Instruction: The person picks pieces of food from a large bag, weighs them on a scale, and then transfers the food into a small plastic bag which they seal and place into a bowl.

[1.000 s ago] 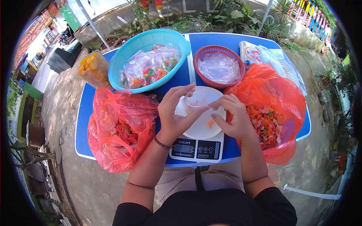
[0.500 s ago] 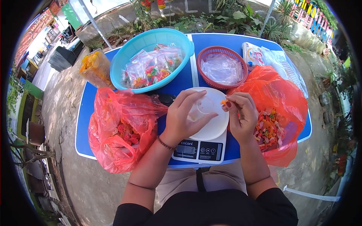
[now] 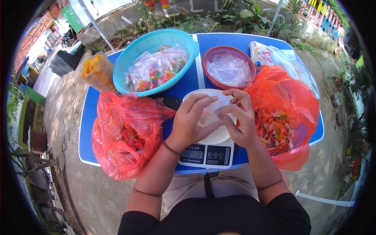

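Above the white kitchen scale [image 3: 205,156], my left hand [image 3: 192,121] is closed round a small clear zip bag [image 3: 209,112], its thumb and fingers on either side. My right hand [image 3: 239,119] is at the bag's right edge, fingers bent and pinched together on the plastic. No orange piece shows between the fingers now. The scale's round white plate [image 3: 219,138] lies below both hands, partly hidden by them. Beside my right forearm, a red plastic bag [image 3: 303,103] stands open with small colourful pieces [image 3: 274,129] inside.
Another red plastic bag [image 3: 111,133] with similar pieces is at the left. Behind are a turquoise basin [image 3: 121,64] of filled zip bags, a red basket [image 3: 207,74] of clear bags, a tub of yellow pieces [image 3: 97,70] and plastic packs [image 3: 261,54]. A dark object [image 3: 172,102] lies by the scale.
My right hand has moved left to the zip bag. The orange piece it pinched is out of sight. My left hand stays nearly in place.
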{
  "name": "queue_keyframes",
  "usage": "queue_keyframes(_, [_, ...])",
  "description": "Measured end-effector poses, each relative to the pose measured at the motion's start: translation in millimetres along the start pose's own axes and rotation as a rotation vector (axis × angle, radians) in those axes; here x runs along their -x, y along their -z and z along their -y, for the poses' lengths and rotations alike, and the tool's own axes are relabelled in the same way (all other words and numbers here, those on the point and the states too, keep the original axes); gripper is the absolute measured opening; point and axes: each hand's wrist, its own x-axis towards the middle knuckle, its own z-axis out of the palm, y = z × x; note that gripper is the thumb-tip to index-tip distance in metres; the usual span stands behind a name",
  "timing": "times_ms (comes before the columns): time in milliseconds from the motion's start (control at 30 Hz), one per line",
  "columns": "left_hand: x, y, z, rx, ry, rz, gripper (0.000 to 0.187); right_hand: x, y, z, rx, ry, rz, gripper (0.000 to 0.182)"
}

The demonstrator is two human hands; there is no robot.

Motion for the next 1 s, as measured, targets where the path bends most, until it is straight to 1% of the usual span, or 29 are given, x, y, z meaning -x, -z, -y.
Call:
queue_keyframes(33, [-1.8, -0.4, -0.7, 0.037, -0.001, -0.001, 0.057, 1.1, -0.9, -1.5, -0.020, -0.037, -0.034, 0.019])
queue_keyframes(133, [6.4, -6.0, 5.4, 0.369, 0.161, 0.006, 0.045, 1.3, -1.5, -6.5, -0.082, -0.082, -0.114, 0.017])
queue_keyframes(233, [9.7, -2.7, 3.8, 0.377, 0.327, 0.011, 0.027, -5.4, -4.4, 0.7, -0.215, -0.137, -0.237, 0.012])
queue_keyframes(267, [11.1, -5.4, 6.0, 0.415, 0.317, -0.026, 0.028, -7.2, -5.5, 3.7, -0.271, -0.162, -0.287, 0.010])
queue_keyframes(367, [6.3, -4.1, 0.6, 0.559, 0.405, -0.046, 0.030, 1.2, -0.5, -4.2, -0.214, -0.274, -0.150, 0.007])
queue_keyframes(467, [7.6, -1.0, 1.3, 0.655, 0.499, -0.021, 0.023, 3.5, 0.2, -9.3, -0.256, -0.221, -0.167, 0.009])
queue_keyframes(567, [8.0, -3.9, 6.0, 0.619, 0.473, -0.052, 0.013, 2.8, -0.5, -8.1, -0.225, -0.198, -0.196, 0.009])
queue_keyframes(667, [3.2, -1.5, 6.6, 0.304, 0.295, -0.057, 0.012, 2.2, -3.2, -8.0, -0.177, -0.192, -0.202, 0.007])
queue_keyframes(767, [-0.7, 0.7, 2.1, 0.131, 0.237, -0.011, 0.012, 1.7, -2.0, -6.6, -0.129, -0.170, -0.178, 0.006])
queue_keyframes(867, [0.4, -2.4, 2.7, 0.125, 0.198, -0.006, 0.010, 1.8, -4.1, -6.3, -0.116, -0.157, -0.191, 0.005])
queue_keyframes(1000, [1.7, -4.8, 1.7, 0.095, 0.145, -0.009, 0.012, 2.5, -2.9, -6.6, -0.077, -0.137, -0.150, 0.009])
